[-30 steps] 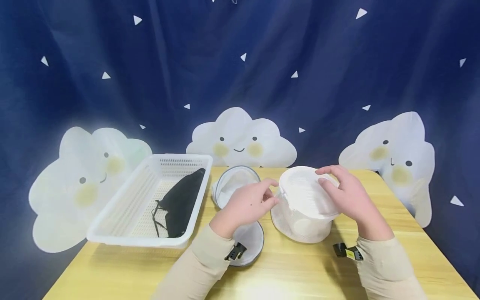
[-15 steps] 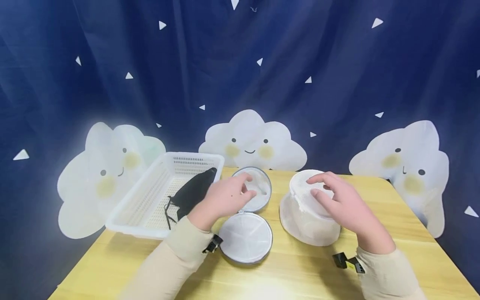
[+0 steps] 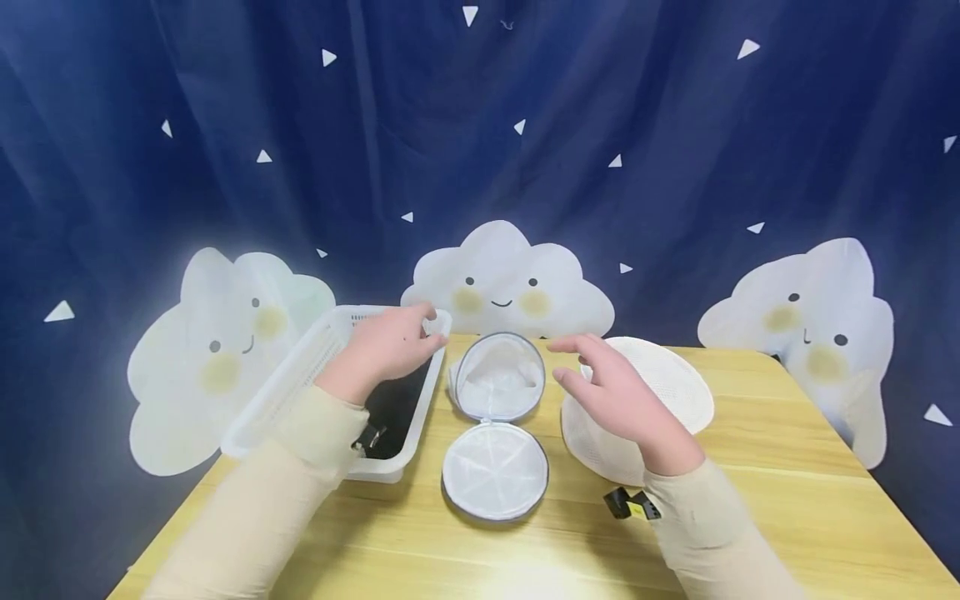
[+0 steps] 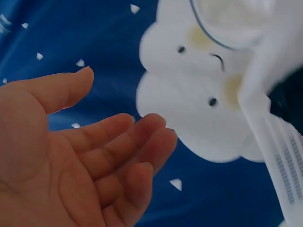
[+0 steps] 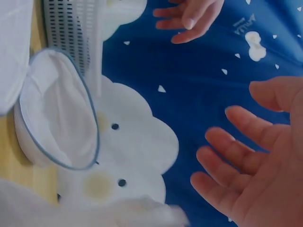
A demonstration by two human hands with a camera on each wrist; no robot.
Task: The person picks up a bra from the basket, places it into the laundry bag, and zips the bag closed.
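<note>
My left hand hovers over the white plastic basket, fingers loosely bent and holding nothing. Under it, partly hidden by hand and wrist, lies a black cloth item in the basket. A round white mesh laundry bag with grey-blue edging stands open in the middle, its lid laid toward me. My right hand is in the air right of that bag, fingers spread and nothing held. Behind and below the right hand a white woven, round-topped thing rests on the table, partly covered.
The wooden table ends at a dark blue curtain with clouds printed on it. In the left wrist view the basket's slotted wall stands at the right. Blurred white material fills the lower edge of the right wrist view.
My left hand has moved left, from beside the white woven thing to over the basket. The right hand has come off that thing and moved left; its round top now leans to the right.
</note>
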